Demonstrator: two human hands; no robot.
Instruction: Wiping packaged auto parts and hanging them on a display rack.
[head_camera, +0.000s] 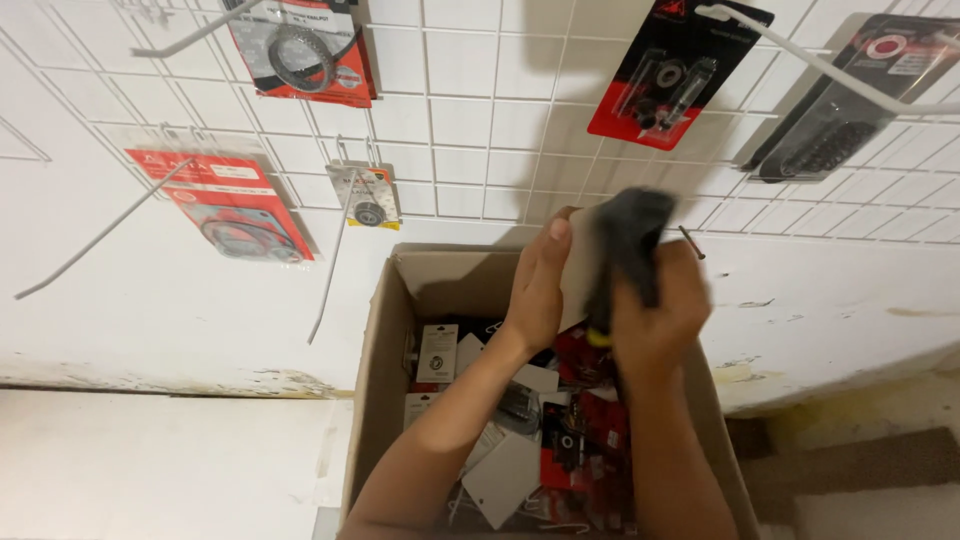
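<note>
A carded packet (600, 262), pale on its back with a dark, blurred part on the front, is held up above an open cardboard box (385, 350), just in front of a white wire grid (470, 120) on the wall. The left hand (540, 285) closes its fingers around the packet's left edge; the right hand (655, 310) grips it from the other side, wrapped over the dark part. Both hands are smeared by motion, so the exact finger placement is hard to read.

To handle it well, the person would likely do best to keep the card flat and pinch it near the top edge, so any hanging hole stays free and unbent.

Below the hands the box is full of loose red, black and white packets (560, 440). On the grid, more red and black packets (665, 75) hang from long white hooks (830, 70); several hooks (100, 235) at the left stand bare.
</note>
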